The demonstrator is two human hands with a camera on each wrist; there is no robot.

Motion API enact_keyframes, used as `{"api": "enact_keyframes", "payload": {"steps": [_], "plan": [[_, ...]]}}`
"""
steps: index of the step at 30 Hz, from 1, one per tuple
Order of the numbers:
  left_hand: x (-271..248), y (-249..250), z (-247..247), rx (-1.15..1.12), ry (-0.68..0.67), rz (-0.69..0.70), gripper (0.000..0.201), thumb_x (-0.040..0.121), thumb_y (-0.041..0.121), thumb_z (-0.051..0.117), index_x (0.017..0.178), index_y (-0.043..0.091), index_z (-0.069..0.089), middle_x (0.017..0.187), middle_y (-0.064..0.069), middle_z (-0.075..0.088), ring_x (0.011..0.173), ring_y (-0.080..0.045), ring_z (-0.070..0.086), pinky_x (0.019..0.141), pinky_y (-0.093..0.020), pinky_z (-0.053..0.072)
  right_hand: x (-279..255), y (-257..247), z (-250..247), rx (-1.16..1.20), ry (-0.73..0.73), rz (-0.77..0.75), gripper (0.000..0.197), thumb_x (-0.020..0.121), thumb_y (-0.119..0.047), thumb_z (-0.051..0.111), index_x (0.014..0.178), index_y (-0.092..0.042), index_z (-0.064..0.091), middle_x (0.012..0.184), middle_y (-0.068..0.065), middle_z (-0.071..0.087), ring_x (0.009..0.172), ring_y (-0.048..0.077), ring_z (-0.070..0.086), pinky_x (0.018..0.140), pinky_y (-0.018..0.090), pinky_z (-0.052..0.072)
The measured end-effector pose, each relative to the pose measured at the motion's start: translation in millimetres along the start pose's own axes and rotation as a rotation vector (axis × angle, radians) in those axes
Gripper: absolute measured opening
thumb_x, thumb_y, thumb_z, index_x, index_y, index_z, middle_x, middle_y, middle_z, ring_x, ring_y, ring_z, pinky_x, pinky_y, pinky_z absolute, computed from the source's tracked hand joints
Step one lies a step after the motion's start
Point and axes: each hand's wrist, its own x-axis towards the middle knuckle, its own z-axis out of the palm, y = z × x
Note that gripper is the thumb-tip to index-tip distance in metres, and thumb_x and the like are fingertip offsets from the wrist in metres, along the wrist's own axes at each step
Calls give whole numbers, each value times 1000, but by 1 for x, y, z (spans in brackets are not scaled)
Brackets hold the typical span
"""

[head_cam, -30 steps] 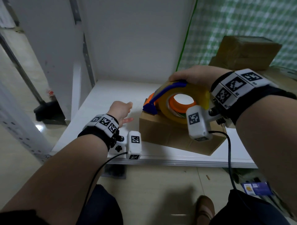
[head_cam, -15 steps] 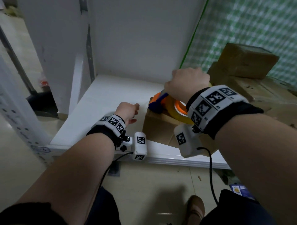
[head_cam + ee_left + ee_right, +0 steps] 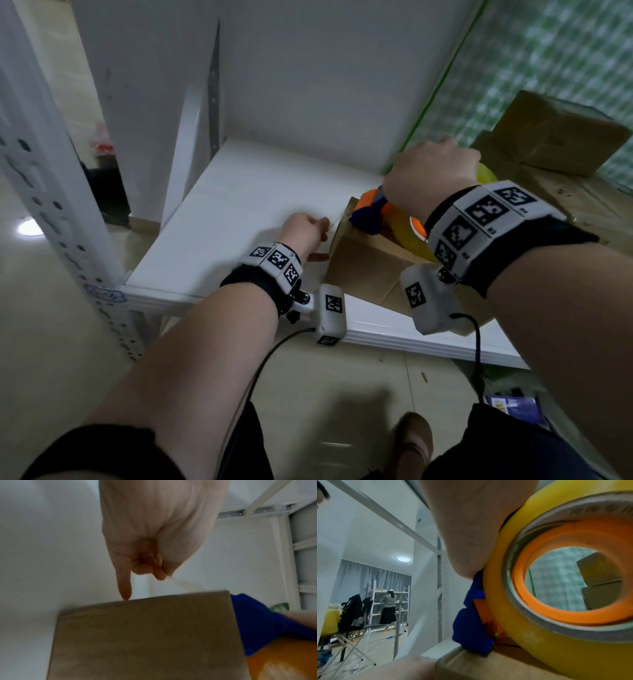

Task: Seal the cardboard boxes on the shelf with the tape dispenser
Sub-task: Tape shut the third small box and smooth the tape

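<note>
— Where's the box you're working on?

— The cardboard box (image 3: 368,265) sits on the white shelf (image 3: 239,219), near its front edge. Its top flaps are down, so I can't see anything inside it.

— And the tape dispenser?

— My right hand (image 3: 426,174) is curled over the top of the tape dispenser (image 3: 371,214), holding it down on the box's top. The blue nose sits at the box's left end, and the yellow tape roll (image 3: 539,635) on its orange hub rests on the cardboard.

— What's your left hand doing?

— My left hand (image 3: 154,534) is just beside the box's left side. The index finger (image 3: 124,588) is stretched out with its tip touching the box's edge; the other fingers are curled, pinching a loose end of clear tape (image 3: 178,583) against the thumb.

— Any other boxes?

— More brown boxes (image 3: 555,137) are stacked to the right, closed as well. Their contents don't show.
</note>
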Motion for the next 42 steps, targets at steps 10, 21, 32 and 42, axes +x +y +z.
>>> {"api": "enact_keyframes", "payload": {"steps": [10,21,32,42], "plan": [[-3,28,-5,-157,100,160,17,97,16,48,83,7,53,79,-5,46,70,-15,47,73,-37,59,3,11,2,36,-10,-13,37,96,-27,31,119,-15,57,122,14,53,113,34,45,94,50,42],[1,14,-9,-52,150,152,27,96,14,48,70,8,51,71,-5,46,60,-14,43,67,-33,58,-1,11,1,36,24,-65,37,97,-27,28,116,-16,57,116,12,55,109,33,46,91,46,43],[4,-10,1,229,85,122,23,94,17,51,72,10,56,71,-4,55,70,-19,53,61,-29,53,-2,12,3,46,24,-75,37,97,-28,27,117,-15,56,118,13,54,106,34,46,91,48,43],[1,-13,8,467,14,120,13,93,20,52,89,8,53,80,-10,61,81,-28,60,72,-37,54,5,8,4,3,17,-65,38,97,-26,29,121,-14,55,125,14,53,115,34,45,93,49,43]]}}
